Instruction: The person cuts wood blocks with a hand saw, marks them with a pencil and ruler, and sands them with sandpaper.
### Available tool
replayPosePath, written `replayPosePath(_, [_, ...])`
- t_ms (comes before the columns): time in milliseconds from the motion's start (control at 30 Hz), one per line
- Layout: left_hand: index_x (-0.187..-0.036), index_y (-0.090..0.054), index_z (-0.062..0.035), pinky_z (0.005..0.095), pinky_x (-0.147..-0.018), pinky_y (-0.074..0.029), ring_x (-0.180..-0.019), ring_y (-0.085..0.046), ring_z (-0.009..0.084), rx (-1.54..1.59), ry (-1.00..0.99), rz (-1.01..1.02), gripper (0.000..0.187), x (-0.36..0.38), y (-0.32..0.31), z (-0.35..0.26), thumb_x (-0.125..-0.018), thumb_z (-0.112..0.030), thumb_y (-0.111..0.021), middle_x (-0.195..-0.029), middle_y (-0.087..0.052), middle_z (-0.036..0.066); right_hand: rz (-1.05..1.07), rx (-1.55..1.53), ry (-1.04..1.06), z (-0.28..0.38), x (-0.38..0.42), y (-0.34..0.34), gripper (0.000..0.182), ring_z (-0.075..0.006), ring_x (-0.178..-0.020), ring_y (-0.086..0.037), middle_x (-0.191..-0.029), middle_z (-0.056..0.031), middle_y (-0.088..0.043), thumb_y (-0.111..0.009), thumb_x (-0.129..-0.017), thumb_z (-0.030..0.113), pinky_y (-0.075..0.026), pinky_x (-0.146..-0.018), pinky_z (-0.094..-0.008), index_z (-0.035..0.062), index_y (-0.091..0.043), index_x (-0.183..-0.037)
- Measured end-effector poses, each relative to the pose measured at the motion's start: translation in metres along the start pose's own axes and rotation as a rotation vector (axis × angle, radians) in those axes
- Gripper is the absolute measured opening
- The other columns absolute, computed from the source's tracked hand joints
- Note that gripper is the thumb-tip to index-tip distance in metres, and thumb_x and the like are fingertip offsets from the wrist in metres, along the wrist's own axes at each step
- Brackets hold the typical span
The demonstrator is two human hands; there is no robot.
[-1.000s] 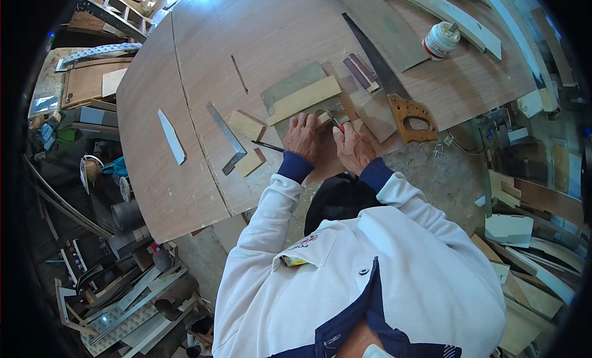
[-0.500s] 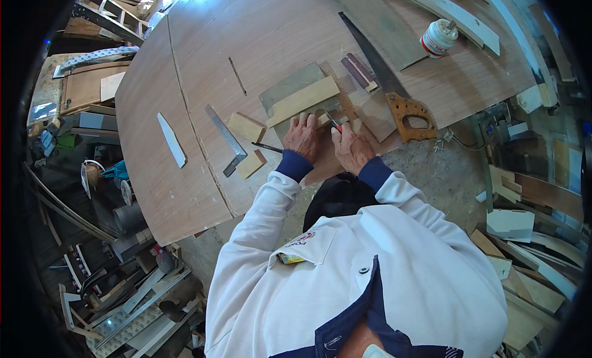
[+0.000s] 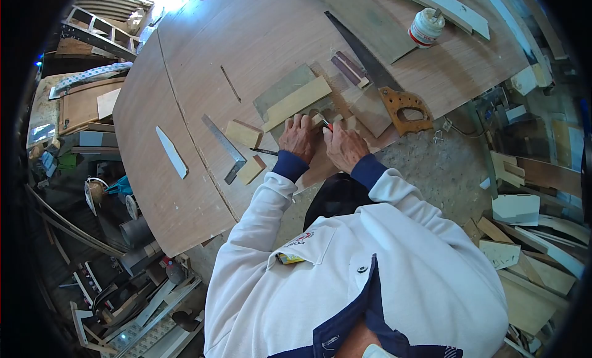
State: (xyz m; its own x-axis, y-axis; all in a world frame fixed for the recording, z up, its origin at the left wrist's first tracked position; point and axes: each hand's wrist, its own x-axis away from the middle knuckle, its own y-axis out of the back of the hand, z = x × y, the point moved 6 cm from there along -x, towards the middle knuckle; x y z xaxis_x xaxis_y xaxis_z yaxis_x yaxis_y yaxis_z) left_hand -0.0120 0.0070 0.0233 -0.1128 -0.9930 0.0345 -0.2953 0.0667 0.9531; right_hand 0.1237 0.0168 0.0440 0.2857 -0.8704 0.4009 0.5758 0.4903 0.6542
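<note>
Small wood block [image 3: 320, 119] is staying pinned under the left hand [image 3: 300, 138] while the right hand [image 3: 343, 145], clenching a red-handled tool [image 3: 328, 126], keeps working it.

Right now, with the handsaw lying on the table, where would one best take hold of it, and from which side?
Probably by the wooden handle, through its open cut-out. The handsaw lies flat on the table, its handle pointing to the near edge and its blade running away from the person. Coming from the near edge, beside the right hand, keeps fingers off the blade.
</note>
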Motion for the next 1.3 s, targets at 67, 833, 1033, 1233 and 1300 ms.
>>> replayPosePath(67, [-0.104,-0.051,-0.0057,0.0417,-0.080,-0.046,-0.094,-0.051,0.0356,-0.006,-0.022,-0.015,0.028,0.000,0.000,0.000,-0.079,-0.015,-0.059,-0.100,-0.052,0.013,-0.003,0.005,-0.006,0.001,-0.001,-0.002,0.041,-0.0463,-0.084,-0.063,-0.084,-0.0310,-0.063,-0.041,-0.096,0.038,-0.051,-0.075,-0.0516,-0.0020,-0.049,-0.102])
replayPosePath(833, [-0.104,-0.051,-0.0045,0.0413,-0.079,-0.046,-0.093,-0.051,0.0357,0.038,-0.022,-0.029,0.027,-0.001,0.012,-0.008,-0.078,-0.011,-0.057,-0.099,-0.051,0.014,-0.011,-0.028,-0.015,-0.006,0.000,0.001,0.038,-0.0464,-0.081,-0.063,-0.082,-0.0293,-0.064,-0.039,-0.097,0.037,-0.050,-0.074,-0.0524,0.0003,-0.049,-0.101])
replayPosePath(1033, [-0.096,-0.052,-0.0052,0.0425,-0.076,-0.045,-0.089,-0.054,0.0344,0.006,-0.045,-0.076,0.025,-0.002,0.011,-0.005,-0.085,-0.025,-0.061,-0.096,-0.054,0.014,-0.002,-0.026,-0.003,-0.006,0.000,-0.003,0.038,-0.0464,-0.081,-0.063,-0.082,-0.0294,-0.064,-0.040,-0.096,0.037,-0.050,-0.075,-0.0524,0.0001,-0.049,-0.101])
replayPosePath(1233, [-0.097,-0.051,-0.0048,0.0430,-0.077,-0.045,-0.091,-0.053,0.0356,0.000,-0.048,-0.034,0.025,-0.002,0.012,-0.005,-0.085,-0.025,-0.060,-0.097,-0.054,0.014,0.007,-0.035,-0.007,-0.008,-0.007,-0.005,0.038,-0.0465,-0.081,-0.063,-0.082,-0.0298,-0.064,-0.040,-0.096,0.036,-0.050,-0.075,-0.0518,-0.0003,-0.049,-0.101])
replayPosePath(1300, [-0.098,-0.051,-0.0048,0.0431,-0.077,-0.045,-0.092,-0.053,0.0360,0.000,-0.041,-0.038,0.025,-0.002,0.011,-0.005,-0.086,-0.025,-0.059,-0.098,-0.054,0.015,0.011,-0.028,-0.007,-0.004,-0.006,-0.001,0.038,-0.0464,-0.081,-0.063,-0.082,-0.0297,-0.064,-0.040,-0.096,0.036,-0.050,-0.075,-0.0517,-0.0005,-0.049,-0.101])
